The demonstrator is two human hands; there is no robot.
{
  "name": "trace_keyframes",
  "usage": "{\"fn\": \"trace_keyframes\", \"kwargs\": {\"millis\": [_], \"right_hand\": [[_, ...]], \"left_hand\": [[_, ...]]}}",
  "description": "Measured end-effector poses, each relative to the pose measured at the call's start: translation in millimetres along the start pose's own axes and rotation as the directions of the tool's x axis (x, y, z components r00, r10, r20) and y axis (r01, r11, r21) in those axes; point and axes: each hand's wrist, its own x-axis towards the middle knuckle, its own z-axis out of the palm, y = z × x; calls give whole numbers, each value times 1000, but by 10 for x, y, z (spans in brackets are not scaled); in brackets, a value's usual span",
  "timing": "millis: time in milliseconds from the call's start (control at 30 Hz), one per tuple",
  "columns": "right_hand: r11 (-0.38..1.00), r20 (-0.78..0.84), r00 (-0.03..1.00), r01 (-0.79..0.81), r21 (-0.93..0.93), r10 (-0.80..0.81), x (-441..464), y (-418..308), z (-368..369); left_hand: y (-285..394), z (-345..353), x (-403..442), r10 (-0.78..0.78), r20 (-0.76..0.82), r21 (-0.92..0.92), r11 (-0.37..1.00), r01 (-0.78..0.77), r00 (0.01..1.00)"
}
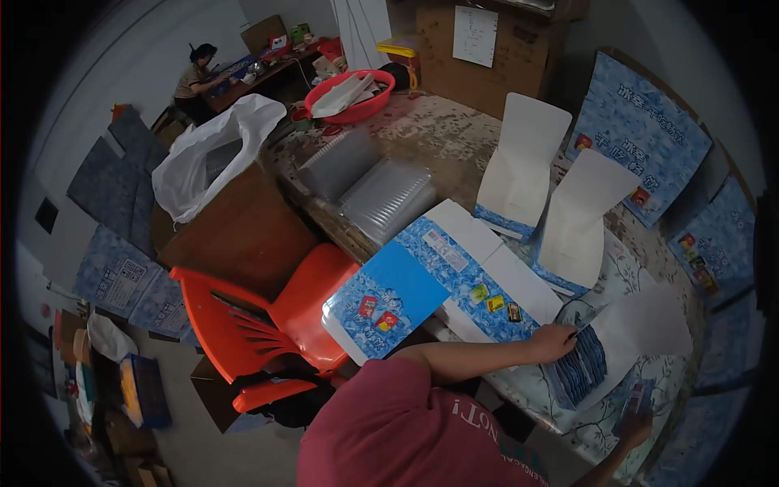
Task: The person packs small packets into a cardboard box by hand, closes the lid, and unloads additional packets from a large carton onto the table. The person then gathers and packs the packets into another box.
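Observation:
My left hand [554, 342] is closed at the left edge of an open white box [645, 329], its fingers curled over the side by a row of packets. Inside that box, several thin blue packets [581, 372] stand packed side by side. Lower right, my right hand [637, 428] grips a blue packet [637, 398] just outside the box; the fingers are dim and partly hidden. Left of my left arm, a flat blue printed carton [454, 268] lies unfolded, overhanging the table edge.
Two open white boxes [519, 174] [580, 219] stand farther back. Clear plastic trays [388, 199] lie by the table's left edge. An orange chair [312, 312] and a brown carton with a white bag [219, 158] are on the left. Another person [197, 81] sits far back.

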Motion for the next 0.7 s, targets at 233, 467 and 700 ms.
{"fn": "trace_keyframes", "kwargs": {"millis": [233, 467, 700], "right_hand": [[988, 72, 989, -123, -97, 130, -400, 651, 510], [991, 96, 991, -84, -108, 94, -439, 545, 477], [979, 295, 934, -191, -65, 202, -318, 364, 153]], "left_hand": [[1, 18, -15, -15, -8, 21, 1000, 15, 1000], [31, 20, -31, 10, -38, 22, 1000, -9, 999], [66, -36, -40, -8, -8, -14, 1000, 7, 1000]]}}
